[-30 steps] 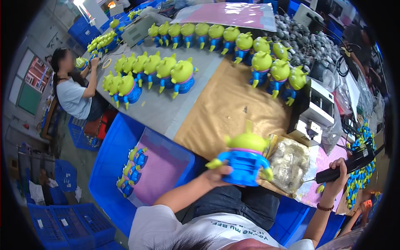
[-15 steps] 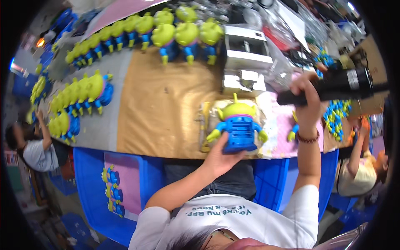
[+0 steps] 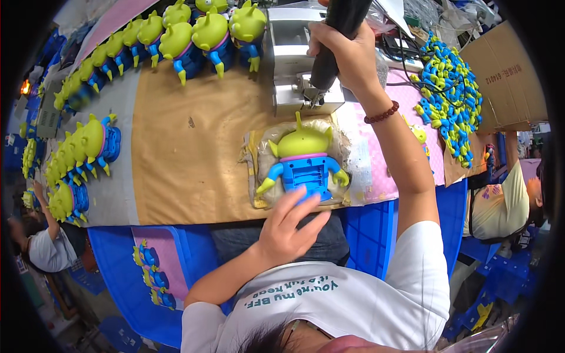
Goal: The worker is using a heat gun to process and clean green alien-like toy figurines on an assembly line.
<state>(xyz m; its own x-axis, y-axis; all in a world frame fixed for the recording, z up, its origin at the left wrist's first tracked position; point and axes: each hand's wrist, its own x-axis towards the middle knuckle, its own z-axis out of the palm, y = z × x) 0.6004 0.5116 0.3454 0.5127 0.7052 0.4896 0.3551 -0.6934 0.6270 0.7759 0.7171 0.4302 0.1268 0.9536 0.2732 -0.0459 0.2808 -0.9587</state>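
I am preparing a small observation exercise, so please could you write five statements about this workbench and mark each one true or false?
1. The right hand holds a black tool. True.
2. The left hand also grips this tool. False: it is open near the lower edge of the green and blue toy.
3. The toy's slotted back compartment faces the camera. True.
4. The pile of loose blue and green parts is left of the toy. False: it is to the right.
5. A beaded bracelet is on the right wrist. True.
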